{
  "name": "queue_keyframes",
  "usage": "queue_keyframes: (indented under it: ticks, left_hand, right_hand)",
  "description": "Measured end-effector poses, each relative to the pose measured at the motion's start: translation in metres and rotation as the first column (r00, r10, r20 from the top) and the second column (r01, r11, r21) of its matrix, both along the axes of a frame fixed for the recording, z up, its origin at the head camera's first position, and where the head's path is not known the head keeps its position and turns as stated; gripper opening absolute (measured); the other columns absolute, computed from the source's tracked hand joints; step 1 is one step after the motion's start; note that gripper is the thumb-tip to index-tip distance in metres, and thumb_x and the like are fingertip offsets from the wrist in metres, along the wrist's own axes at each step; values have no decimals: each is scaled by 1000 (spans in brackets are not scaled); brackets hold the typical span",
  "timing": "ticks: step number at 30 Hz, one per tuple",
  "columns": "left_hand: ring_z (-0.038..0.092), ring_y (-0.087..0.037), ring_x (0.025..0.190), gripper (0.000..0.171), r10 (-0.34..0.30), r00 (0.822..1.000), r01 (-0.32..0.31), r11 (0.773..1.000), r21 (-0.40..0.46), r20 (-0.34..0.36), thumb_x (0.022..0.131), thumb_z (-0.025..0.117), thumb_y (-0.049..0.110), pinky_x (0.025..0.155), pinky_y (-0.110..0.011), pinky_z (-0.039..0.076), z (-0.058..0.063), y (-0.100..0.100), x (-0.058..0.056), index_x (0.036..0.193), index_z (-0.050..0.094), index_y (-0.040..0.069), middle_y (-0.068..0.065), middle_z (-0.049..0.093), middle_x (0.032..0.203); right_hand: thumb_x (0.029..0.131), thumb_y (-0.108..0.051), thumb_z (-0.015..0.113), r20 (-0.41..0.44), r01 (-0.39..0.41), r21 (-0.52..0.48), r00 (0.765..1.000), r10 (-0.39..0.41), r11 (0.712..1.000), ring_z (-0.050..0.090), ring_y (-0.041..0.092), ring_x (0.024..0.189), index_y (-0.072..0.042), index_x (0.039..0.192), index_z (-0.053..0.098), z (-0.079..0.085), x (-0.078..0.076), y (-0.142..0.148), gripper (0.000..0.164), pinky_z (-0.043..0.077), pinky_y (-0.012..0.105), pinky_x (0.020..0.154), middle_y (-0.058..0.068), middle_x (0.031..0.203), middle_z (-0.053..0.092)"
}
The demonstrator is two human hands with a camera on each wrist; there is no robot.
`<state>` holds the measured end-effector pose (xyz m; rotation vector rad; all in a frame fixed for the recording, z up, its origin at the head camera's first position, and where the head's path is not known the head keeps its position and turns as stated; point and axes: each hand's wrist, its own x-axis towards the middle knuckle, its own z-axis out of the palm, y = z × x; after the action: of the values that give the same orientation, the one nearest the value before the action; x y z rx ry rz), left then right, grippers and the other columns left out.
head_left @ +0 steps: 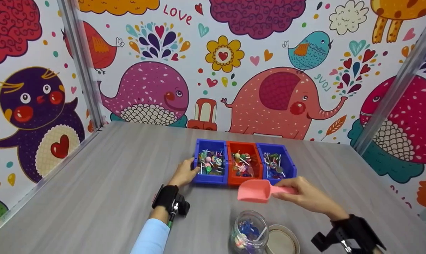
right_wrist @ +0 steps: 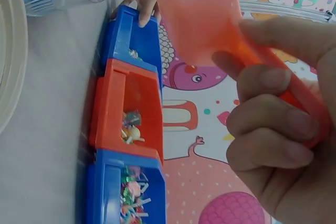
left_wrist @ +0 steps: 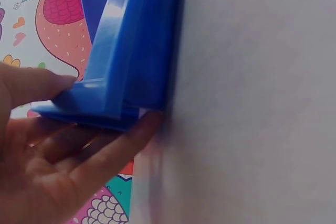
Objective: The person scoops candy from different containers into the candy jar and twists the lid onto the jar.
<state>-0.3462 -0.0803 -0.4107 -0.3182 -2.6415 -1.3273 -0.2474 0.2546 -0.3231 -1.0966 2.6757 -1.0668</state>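
Observation:
My left hand (head_left: 183,174) holds the left blue bin (head_left: 211,179) by its side wall. In the left wrist view the thumb (left_wrist: 39,85) lies over the rim and the fingers spread along the outside. Lollipops and wrapped candies lie in this bin, in the red bin (head_left: 245,180) beside it and in the right blue bin (head_left: 288,165). My right hand (head_left: 304,195) grips a pink scoop (head_left: 254,191) by its handle, fingers curled round it. The scoop's bowl looks bare, above the table in front of the red bin.
A clear jar (head_left: 250,231) with some candies inside stands near the front edge of view, open at the top. Against its right side lies a round cream lid (head_left: 282,240). Patterned wall panels (head_left: 213,81) close off the back and sides of the grey table (head_left: 128,176).

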Motion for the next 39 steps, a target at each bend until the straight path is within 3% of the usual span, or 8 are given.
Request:
queue_keyframes:
  ticks: [11, 15, 19, 24, 28, 35, 39]
  left_hand:
    - [58, -40, 105, 30, -9, 1000, 9, 1000, -17, -30, 86, 58, 3, 96, -50, 43, 0, -1, 0, 113, 58, -10, -27, 63, 107]
    - [58, -41, 105, 32, -8, 999, 7, 1000, -25, -40, 86, 58, 4, 96, -51, 43, 0, -1, 0, 114, 57, -10, -28, 63, 108]
    - [57, -40, 106, 34, -7, 999, 6, 1000, -26, -35, 86, 58, 4, 96, -50, 42, 0, -1, 0, 117, 56, -11, -28, 62, 108]
    - [60, -37, 99, 30, -8, 999, 7, 1000, -29, -41, 86, 58, 3, 91, -50, 45, 0, -1, 0, 113, 57, -9, -26, 64, 102]
    - [60, -36, 95, 28, -11, 998, 9, 999, -38, -65, 85, 59, 3, 87, -50, 47, 1, -1, 1, 110, 59, -9, -25, 65, 98]
    - [60, -38, 99, 30, -13, 998, 11, 999, -42, -57, 86, 59, 3, 90, -50, 46, 0, -2, 0, 112, 58, -11, -27, 64, 102]
    - [59, -39, 103, 32, -13, 999, 12, 999, -36, -29, 87, 58, 4, 93, -50, 44, 0, -2, -1, 115, 56, -10, -28, 63, 106]
  right_hand:
    - [92, -25, 58, -41, 112, 47, 993, -110, 993, 37, 4, 54, -1, 97, 69, 9, -36, -42, 27, 30, 17, 50, -4, 61, 41]
    - [92, -26, 58, 12, 165, 38, 986, -166, 985, 42, 9, 57, 1, 102, 67, 12, -47, -58, 31, 34, 17, 51, 3, 66, 52]
    - [93, -17, 56, 70, 193, 34, 978, -195, 981, 44, 11, 55, 4, 106, 64, 13, -56, -72, 27, 37, 17, 49, 3, 67, 55]
    - [92, -15, 56, 93, 203, 53, 974, -207, 978, 42, 9, 50, 6, 108, 64, 12, -65, -88, 27, 35, 18, 45, 2, 68, 56]
    - [92, -16, 57, 75, 224, 96, 970, -232, 970, 39, 10, 49, 5, 104, 67, 12, -71, -100, 26, 31, 20, 45, 8, 74, 61]
    - [93, -15, 57, 99, 231, 143, 964, -246, 962, 49, 12, 58, 8, 104, 64, 9, -76, -116, 26, 39, 19, 51, 19, 85, 66]
    - [92, -14, 57, 95, 230, 164, 964, -248, 959, 49, 11, 53, 6, 99, 65, 8, -78, -123, 22, 39, 19, 49, 11, 74, 61]
